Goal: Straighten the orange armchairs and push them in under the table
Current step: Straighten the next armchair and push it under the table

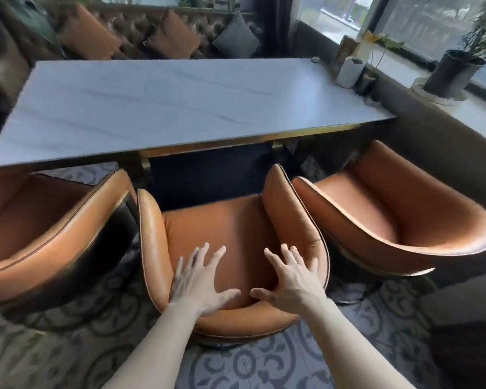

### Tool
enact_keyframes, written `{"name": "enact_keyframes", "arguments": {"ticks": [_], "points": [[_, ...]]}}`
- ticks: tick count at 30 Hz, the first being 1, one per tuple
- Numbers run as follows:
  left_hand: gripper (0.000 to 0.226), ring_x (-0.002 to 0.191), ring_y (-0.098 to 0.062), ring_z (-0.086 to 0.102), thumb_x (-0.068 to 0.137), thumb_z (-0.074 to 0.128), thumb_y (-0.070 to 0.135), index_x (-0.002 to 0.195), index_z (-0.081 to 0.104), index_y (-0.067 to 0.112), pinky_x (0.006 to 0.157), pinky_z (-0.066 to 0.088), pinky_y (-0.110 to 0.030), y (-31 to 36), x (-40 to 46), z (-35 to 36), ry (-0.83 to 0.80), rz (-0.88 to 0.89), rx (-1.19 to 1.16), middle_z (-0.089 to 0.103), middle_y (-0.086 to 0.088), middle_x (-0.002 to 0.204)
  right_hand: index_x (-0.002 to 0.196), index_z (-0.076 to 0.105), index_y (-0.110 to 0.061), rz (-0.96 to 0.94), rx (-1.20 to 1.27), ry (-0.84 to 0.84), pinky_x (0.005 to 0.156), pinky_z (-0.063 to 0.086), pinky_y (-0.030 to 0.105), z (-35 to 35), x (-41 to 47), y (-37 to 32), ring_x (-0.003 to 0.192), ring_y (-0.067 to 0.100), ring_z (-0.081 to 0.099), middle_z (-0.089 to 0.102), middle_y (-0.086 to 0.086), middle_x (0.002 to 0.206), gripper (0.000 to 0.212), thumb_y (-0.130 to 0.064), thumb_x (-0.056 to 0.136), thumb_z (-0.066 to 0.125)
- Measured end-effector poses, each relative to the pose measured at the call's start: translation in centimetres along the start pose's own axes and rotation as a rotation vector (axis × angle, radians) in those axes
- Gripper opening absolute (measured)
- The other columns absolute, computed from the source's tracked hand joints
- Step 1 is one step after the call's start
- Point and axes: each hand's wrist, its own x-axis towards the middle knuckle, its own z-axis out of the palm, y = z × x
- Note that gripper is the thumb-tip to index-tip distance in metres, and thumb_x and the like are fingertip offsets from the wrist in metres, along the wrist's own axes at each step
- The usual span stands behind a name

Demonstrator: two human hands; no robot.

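patterned carpet (264, 363) ran under a long pale table (180, 108) with a tufted brown sofa (124, 26) and cushions behind it.

both sets of fingers were spread wide, gripping nothing. the left hand (199, 282) lay flat over the curved top of the middle armchair's (222, 228) backrest, fingers reaching down its inner face, thumb pointing right. the right hand (289, 279) lay beside it on the same backrest, thumb pointing left, the two thumbs close but apart. bare forearms rose from the lower edge.

the middle armchair faced the table, its seat front just short of the table edge. the left armchair (48, 220) stood close against it, its front tucked under the tabletop. the right armchair (399, 209) touched or nearly touched the middle one's armrest and sat turned at an angle. potted plants (455, 71) lined the window ledge.
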Motion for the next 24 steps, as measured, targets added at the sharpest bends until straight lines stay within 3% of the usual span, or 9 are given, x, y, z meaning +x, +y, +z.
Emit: {"name": "enact_keyframes", "arguments": {"ticks": [5,15,24], "points": [[0.106,0.153,-0.026,0.008,0.074,0.059,0.081,0.153,-0.004,0.05,0.125,0.007,-0.047,3.2,-2.6,3.0,0.029,-0.109,-0.059,-0.001,0.002,0.168,0.158,0.007,-0.041,-0.166,-0.003,-0.071,0.12,0.016,0.067,1.8,0.8,3.6,0.158,0.029,0.004,0.006,0.008,0.171,0.107,-0.082,0.075,0.061],[0.102,0.154,-0.021,0.001,0.077,0.064,0.075,0.155,0.005,0.047,0.124,0.005,-0.05,5.4,-3.9,11.0,-0.181,-0.14,-0.025,0.007,0.004,0.168,0.159,0.008,-0.039,-0.3,-0.141,-0.261,0.119,0.016,0.068,7.8,0.4,8.2,0.157,0.03,0.001,0.008,0.009,0.169,0.106,-0.058,0.08,0.077],[0.076,0.149,-0.015,0.021,0.084,0.065,0.066,0.148,0.029,0.048,0.122,0.012,-0.048,5.1,-3.5,12.7,-0.192,-0.11,-0.006,0.032,0.013,0.159,0.156,0.022,-0.038,-0.342,-0.22,-0.172,0.111,0.03,0.065,10.0,1.0,8.9,0.15,0.033,0.02,0.035,0.01,0.155,0.087,-0.06,0.085,0.068]]}}
